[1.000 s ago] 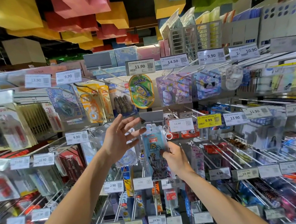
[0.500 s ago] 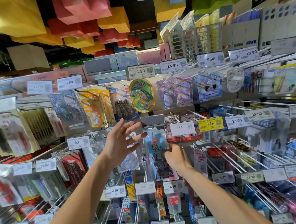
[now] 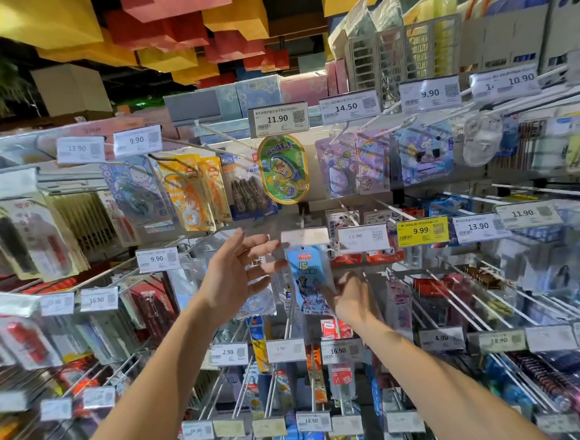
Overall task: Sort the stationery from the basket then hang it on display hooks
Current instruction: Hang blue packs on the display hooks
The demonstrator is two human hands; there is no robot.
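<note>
At the centre of the frame a blue packet (image 3: 307, 280) with a cartoon figure and a large "15" printed on it hangs just under a blank white price tag (image 3: 305, 236), at the front end of a display hook (image 3: 302, 217) that slopes out of the rack. The packet hangs roughly upright, its lower end tipped slightly to the right.

The left hand (image 3: 236, 278) is raised just left of the packet. Its grip is wide, with the fingers (image 3: 264, 247) spread and straight and nothing held. The top fingertip reaches close to the left edge of the blank tag.

The right hand (image 3: 352, 296) sits at the packet's lower right edge, against it. The hand is blurred, so it is not clear whether its grip is pinching the packet or only touching it.

Above the packet, in the upper middle of the frame, a green oval pack (image 3: 283, 168) hangs below an 11.90 tag (image 3: 278, 118). Left of that hang yellow tape packs (image 3: 187, 192). To the right of the blank tag sits a yellow 9.99 tag (image 3: 422, 231), and to the left of the left hand a 9.90 tag (image 3: 157, 259). More hooks with packets and tags fill the rack on every side. Red and yellow blocks (image 3: 178, 11) hang across the top of the frame.
</note>
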